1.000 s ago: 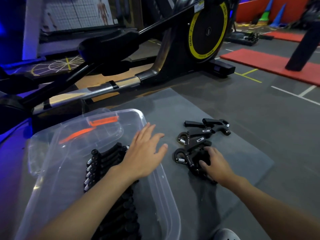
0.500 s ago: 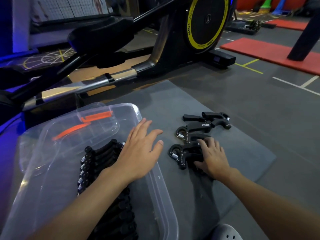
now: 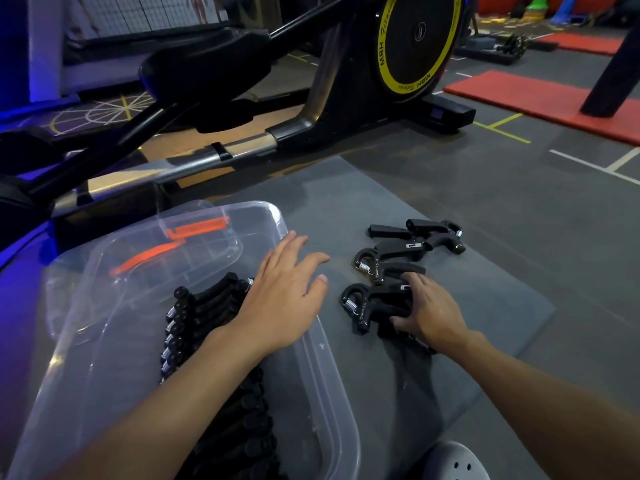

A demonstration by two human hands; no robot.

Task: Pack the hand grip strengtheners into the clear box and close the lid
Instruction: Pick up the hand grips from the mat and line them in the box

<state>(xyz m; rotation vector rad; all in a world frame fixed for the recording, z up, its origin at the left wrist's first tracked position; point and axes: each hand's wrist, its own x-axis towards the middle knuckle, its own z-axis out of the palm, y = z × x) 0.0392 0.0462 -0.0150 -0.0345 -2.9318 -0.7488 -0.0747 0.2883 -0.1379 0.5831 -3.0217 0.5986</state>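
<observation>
- Closest to me: the toe of a grey perforated shoe [image 3: 453, 462] at the bottom edge.
- The clear box [image 3: 323, 348] sits low left, open on top, at the left side of a grey mat [image 3: 502, 306] laid on the floor.
- Inside the box are the packed strengtheners [image 3: 207, 306]: black, in one tight row down the middle, springs facing left.
- My left hand [image 3: 280, 299] is released, palm down, fingers straight and spread. It is over the box's right rim and the far end of the row. I cannot tell whether it touches either.
- My right hand [image 3: 429, 313] is on the mat just right of the box. Fingers and thumb are curled round the handles of the nearest strengthener [image 3: 363, 306]. That one lies flat, spring end pointing left.
- Just beyond it are more loose strengtheners [image 3: 408, 247], lying on the mat in a small overlapping cluster.
- The lid [image 3: 207, 244] is clear, with two orange clips [image 3: 197, 226], at the far end of the box. I cannot tell whether it leans inside or behind.
- Past the mat stands an elliptical trainer [image 3: 311, 109]: a silver rail and a black flywheel [image 3: 419, 32] with a yellow ring.
- Far right: red mats [image 3: 540, 98] on the grey floor.
</observation>
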